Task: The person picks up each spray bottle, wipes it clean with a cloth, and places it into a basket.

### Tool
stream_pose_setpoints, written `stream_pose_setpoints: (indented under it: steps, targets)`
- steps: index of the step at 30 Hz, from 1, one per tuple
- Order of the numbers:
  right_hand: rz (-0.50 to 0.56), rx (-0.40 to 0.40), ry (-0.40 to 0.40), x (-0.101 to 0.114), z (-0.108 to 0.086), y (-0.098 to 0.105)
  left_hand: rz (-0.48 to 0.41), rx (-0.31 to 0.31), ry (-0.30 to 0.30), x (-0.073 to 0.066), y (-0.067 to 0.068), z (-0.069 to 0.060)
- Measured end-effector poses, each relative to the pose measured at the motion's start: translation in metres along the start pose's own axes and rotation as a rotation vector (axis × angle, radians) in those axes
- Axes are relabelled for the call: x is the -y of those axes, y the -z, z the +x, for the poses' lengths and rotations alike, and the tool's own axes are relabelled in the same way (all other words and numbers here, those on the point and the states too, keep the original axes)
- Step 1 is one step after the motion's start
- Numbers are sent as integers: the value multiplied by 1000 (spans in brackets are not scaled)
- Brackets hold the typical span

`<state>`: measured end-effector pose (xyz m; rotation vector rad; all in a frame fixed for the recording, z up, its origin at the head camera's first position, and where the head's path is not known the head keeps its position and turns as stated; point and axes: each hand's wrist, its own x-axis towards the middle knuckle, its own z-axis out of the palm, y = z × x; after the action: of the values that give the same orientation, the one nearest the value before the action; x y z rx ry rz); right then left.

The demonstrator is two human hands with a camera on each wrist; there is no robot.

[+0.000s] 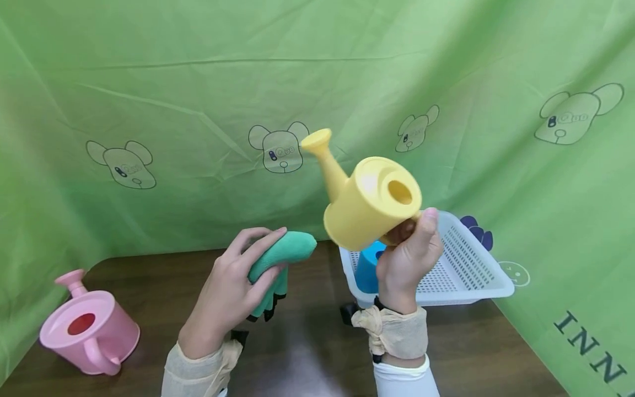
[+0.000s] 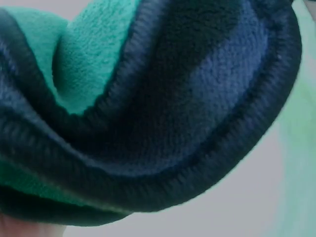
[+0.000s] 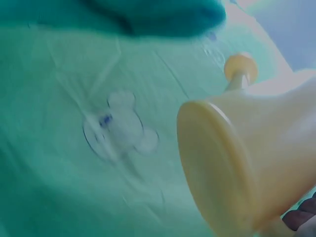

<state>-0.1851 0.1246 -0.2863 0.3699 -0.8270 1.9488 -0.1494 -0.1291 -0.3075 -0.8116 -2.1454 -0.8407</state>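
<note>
In the head view my right hand (image 1: 409, 262) grips a yellow watering can (image 1: 364, 207) by its handle. The can is raised and tilted, its spout pointing up and left, its top opening facing me. My left hand (image 1: 235, 281) holds a folded green cloth (image 1: 285, 248) with dark edging, pinched between thumb and fingers above the table. The cloth hangs a little below and left of the can, apart from it. Close up in the left wrist view are the cloth's dark edges (image 2: 197, 163). The right wrist view shows the can's base (image 3: 212, 173).
A pink watering can (image 1: 91, 328) stands on the brown table (image 1: 302, 353) at the left. Behind my right hand sits a white perforated basket (image 1: 488, 286) holding a blue object (image 1: 367, 270). A green curtain (image 1: 198, 71) with printed bear faces hangs behind the table.
</note>
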Motion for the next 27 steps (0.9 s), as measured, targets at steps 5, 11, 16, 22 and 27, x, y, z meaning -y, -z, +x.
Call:
stream_pose_setpoints:
  steps: [5,11,16,22,27]
  targets:
    - [-99,-140,-2,12,22,22,-8,-34,-6,-2,2,2]
    - [-357,-240,-76,29,54,67,-22,-33,-20,-3,3,5]
    - [-743,-234,-290,39,69,106,-20,-33,-25,-2,6,5]
    - [-1198,-37,-598,34,72,131,-4,-45,-22,0,7,2]
    - [-1260,80,-726,26,69,137,3,-50,-18,1,8,1]
